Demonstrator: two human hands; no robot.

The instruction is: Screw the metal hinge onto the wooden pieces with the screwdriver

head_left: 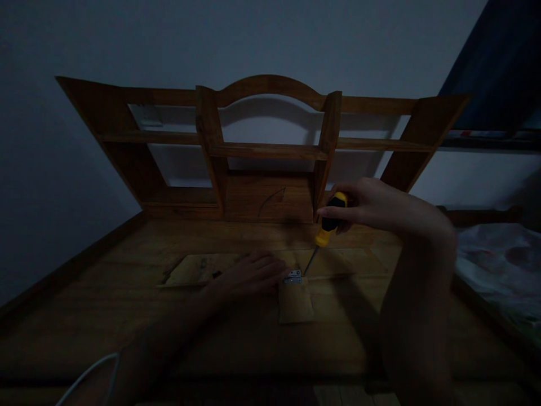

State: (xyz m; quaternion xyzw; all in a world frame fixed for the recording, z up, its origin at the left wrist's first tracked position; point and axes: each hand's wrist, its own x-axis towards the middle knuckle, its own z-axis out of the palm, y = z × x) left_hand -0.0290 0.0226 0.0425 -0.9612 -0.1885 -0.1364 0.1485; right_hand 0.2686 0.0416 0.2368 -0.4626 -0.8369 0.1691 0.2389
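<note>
The metal hinge sits just below the frame's centre, the screwdriver tip beside it; a small wood block lies below, shelves above. My right fingers grip the handle; my left fingers, open and flat, partly cover the long board.

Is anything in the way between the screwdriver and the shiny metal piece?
No, nothing that shows. The yellow-and-black screwdriver in the right hand points down, its tip close beside the metal piece. The left hand is near too, but on the other side.
</note>
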